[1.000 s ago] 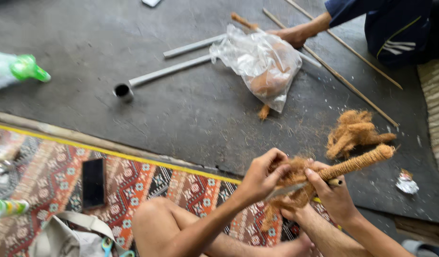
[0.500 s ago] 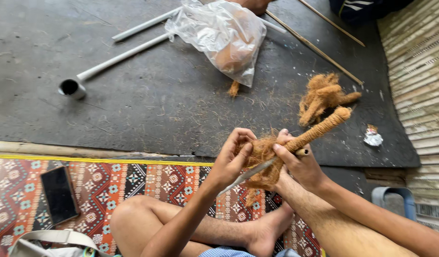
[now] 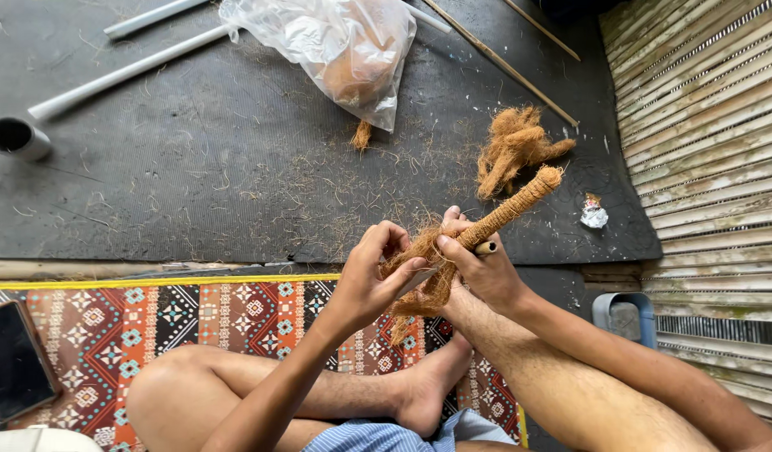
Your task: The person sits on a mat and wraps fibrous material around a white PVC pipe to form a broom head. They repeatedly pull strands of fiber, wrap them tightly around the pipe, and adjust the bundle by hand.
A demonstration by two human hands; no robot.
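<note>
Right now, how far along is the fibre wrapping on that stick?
Done: the far end of the stick is wrapped tight in brown coir up to its tip. In hand: the right hand grips the stick while the left hand presses a loose fibre tuft against it. Left: the near part by the hands looks shaggy, and a fibre pile lies unused on the mat.

Home craft floor: patterned mat (image 3: 235, 322), loose coir (image 3: 515, 146).
</note>
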